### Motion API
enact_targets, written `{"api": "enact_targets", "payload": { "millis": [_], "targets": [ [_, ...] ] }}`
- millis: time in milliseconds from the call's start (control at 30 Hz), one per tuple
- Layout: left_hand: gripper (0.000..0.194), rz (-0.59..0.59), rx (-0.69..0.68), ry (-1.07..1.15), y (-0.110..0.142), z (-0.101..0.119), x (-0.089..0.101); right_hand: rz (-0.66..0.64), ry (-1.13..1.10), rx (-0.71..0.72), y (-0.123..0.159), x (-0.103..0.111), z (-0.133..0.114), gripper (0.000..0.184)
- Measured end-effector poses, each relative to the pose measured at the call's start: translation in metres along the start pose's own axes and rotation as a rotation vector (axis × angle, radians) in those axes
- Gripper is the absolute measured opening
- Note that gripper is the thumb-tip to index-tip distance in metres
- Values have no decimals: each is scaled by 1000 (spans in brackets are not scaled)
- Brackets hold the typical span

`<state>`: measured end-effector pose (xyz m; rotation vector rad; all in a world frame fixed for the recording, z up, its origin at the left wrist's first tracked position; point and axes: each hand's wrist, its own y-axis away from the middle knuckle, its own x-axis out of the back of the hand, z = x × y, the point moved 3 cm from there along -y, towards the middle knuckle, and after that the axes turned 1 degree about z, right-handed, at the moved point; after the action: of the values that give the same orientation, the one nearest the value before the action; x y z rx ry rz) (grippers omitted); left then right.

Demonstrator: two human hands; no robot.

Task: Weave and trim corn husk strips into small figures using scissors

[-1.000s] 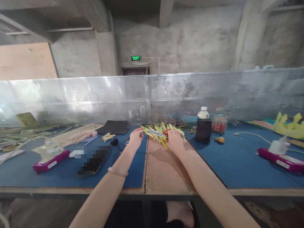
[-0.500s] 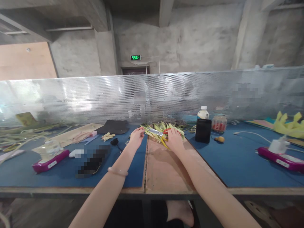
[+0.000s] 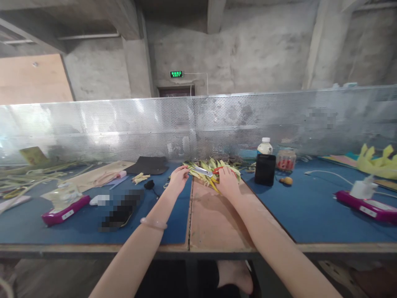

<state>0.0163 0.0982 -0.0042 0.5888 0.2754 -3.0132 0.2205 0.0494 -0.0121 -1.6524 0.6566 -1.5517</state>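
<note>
My right hand (image 3: 228,182) is closed around the red handles of a pair of scissors (image 3: 203,171), whose blades point left. My left hand (image 3: 179,179) pinches the end of a thin green leaf strip (image 3: 190,165) close to the blade tips. Beneath and behind the scissors lies a pile of pale green and yellowish leaf strips (image 3: 234,167). Something yellow (image 3: 214,185), perhaps another tool's handle, shows by my right fingers; its kind is unclear. Whether the blades touch the strip is too small to tell.
Right of the pile stand a black box-shaped object (image 3: 265,169), a white-capped bottle (image 3: 265,145) and a jar (image 3: 285,160). Purple power strips (image 3: 66,211) lie on both sides. A dark blurred object (image 3: 122,210) rests left of my arm. A perforated metal screen (image 3: 217,124) borders the table's back.
The view has shifted very slightly. Both hands, the scissors and the leaf strips keep nearly the same places.
</note>
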Motion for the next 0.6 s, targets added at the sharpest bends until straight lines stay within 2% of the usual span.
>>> {"api": "enact_targets", "payload": {
  "millis": [600],
  "targets": [
    [33, 2, 13, 25, 0, -1, 0, 6, 4, -19, -1, -2, 1, 32]
  ]
}}
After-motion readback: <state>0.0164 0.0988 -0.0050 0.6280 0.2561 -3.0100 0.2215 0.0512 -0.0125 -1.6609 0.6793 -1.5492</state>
